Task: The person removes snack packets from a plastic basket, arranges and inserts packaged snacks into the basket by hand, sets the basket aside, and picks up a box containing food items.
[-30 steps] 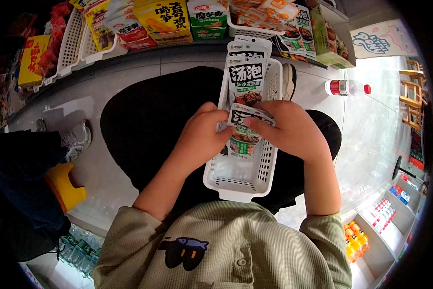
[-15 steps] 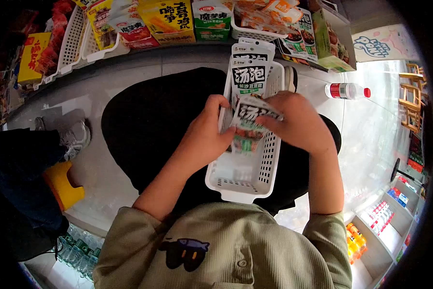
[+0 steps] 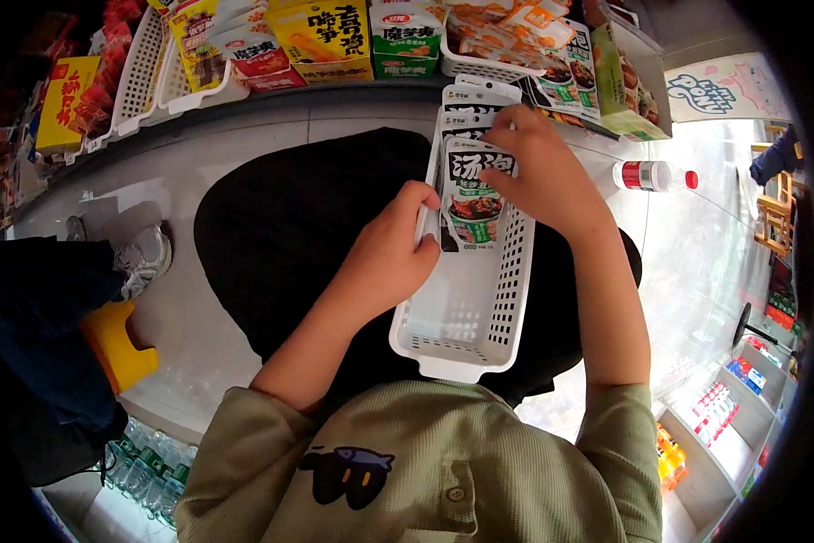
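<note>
A white perforated plastic basket (image 3: 456, 355) rests across my lap, between my black-trousered legs. Several black-and-white snack packets stand in its far half, overlapping one behind another. The frontmost snack packet (image 3: 475, 217) has a picture of a filled bowl and leans back against the others. My left hand (image 3: 390, 252) grips the basket's left rim, thumb inside and fingers curled over the edge. At the packet's upper right, my right hand (image 3: 552, 172) has its thumb on the front and its fingers bent over the top edge, partly covering the packets behind.
A shelf ahead holds yellow snack boxes (image 3: 323, 41), a green-and-white box (image 3: 407, 41) and baskets of packets. A bottle (image 3: 653, 175) lies on the floor at right. Another person's shoe (image 3: 144, 261) and a yellow stool (image 3: 122, 348) are at left, with bottles (image 3: 149, 484) below.
My right hand has moved up and away from me with the front packet, which now stands straighter against the others. My left hand stays on the basket rim.
</note>
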The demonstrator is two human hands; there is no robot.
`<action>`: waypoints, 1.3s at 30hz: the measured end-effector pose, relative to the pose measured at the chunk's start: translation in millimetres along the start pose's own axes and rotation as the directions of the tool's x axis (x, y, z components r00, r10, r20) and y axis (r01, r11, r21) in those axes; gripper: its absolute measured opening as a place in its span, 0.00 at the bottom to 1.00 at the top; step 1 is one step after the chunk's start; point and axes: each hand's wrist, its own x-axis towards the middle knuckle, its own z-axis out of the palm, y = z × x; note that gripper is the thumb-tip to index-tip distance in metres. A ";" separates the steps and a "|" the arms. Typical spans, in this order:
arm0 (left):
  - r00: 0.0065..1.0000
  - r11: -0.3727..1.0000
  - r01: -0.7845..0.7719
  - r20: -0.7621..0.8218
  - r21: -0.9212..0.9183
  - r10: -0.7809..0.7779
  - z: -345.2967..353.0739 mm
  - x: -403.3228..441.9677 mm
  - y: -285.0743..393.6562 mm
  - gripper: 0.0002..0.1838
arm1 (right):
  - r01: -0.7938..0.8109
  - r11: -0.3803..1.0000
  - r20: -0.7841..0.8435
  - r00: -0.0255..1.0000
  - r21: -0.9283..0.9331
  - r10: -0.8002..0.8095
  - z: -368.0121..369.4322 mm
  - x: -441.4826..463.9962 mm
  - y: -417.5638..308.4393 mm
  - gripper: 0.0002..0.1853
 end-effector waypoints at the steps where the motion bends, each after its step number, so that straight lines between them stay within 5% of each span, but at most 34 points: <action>1: 1.000 1.000 -0.001 0.000 0.000 0.001 0.2 0.2 -0.5 0.19 | 0.000 1.000 -0.001 1.000 -0.001 0.000 0.5 0.5 -1.2 0.17; 3: 1.000 1.000 -0.011 -0.009 0.001 0.011 1.2 0.1 -1.9 0.19 | 0.119 0.985 -0.144 0.980 -0.121 -0.136 1.0 0.4 -3.4 0.16; 10: 1.000 1.000 0.006 -0.003 0.008 -0.006 0.3 -0.8 0.1 0.19 | 0.050 0.998 -0.041 0.998 -0.045 -0.051 -2.2 3.5 -8.9 0.19; 16: 1.000 0.999 0.018 0.001 0.037 -0.019 0.2 -0.4 1.9 0.19 | 0.061 0.998 -0.171 0.984 0.008 -0.059 8.1 2.7 -1.4 0.24; 18: 1.000 1.000 -0.007 -0.007 0.021 0.007 0.5 -0.5 0.8 0.19 | -0.001 1.000 -0.008 1.000 -0.008 0.001 5.3 1.7 0.5 0.27; 25: 1.000 0.999 0.000 -0.004 0.037 0.000 -0.4 0.8 1.5 0.19 | -0.041 0.998 0.005 0.999 0.055 0.041 1.9 -2.0 -16.4 0.26; 28: 1.000 1.000 -0.017 -0.003 0.011 0.017 1.0 0.5 -1.8 0.19 | -0.154 0.987 0.181 0.973 0.039 0.145 -4.4 -1.4 -24.2 0.29; 34: 0.998 0.999 -0.047 -0.033 0.025 0.048 2.3 0.4 -5.3 0.19 | -0.021 1.000 0.056 0.998 0.012 0.020 -5.9 1.9 -19.6 0.27; 36: 0.999 0.999 -0.032 -0.027 0.018 0.033 2.4 0.8 -5.6 0.20 | 0.066 0.996 -0.135 0.988 -0.054 -0.073 -5.5 2.9 -18.6 0.21; 39: 1.000 1.000 -0.019 -0.019 0.019 0.019 1.1 1.1 -2.5 0.19 | 0.064 0.992 -0.082 0.994 -0.106 -0.073 -6.0 1.8 -23.0 0.21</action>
